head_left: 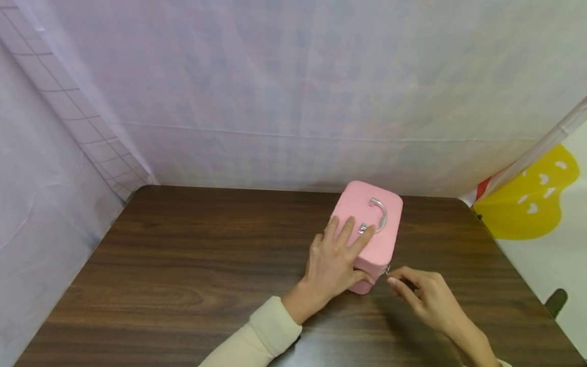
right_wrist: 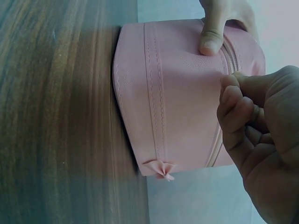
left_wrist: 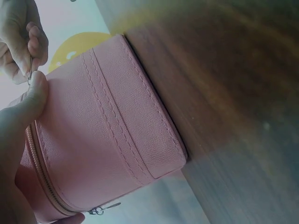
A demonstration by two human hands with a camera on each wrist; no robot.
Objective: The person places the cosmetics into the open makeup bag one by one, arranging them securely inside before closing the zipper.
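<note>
A pink zip-up case [head_left: 353, 199] stands on the table, with a silver curved handle [head_left: 383, 216] on its lid. My left hand [head_left: 331, 265] rests on the lid with spread fingers, its thumb pressing the side just below the zipper [left_wrist: 39, 168]. At the case's near right corner, my right hand [head_left: 428, 295] pinches a small metal zipper pull [head_left: 388, 270] between thumb and forefinger. Another zipper pull [left_wrist: 107, 206] hangs from the case in the left wrist view. A small pink bow [right_wrist: 161, 169] shows on the side in the right wrist view.
The dark wooden table [head_left: 183, 265] extends left of the case. Pale patterned fabric [head_left: 293, 92] hangs behind the table. A yellow shape [head_left: 527, 204] and a dark rounded object [head_left: 556, 302] are off its right edge.
</note>
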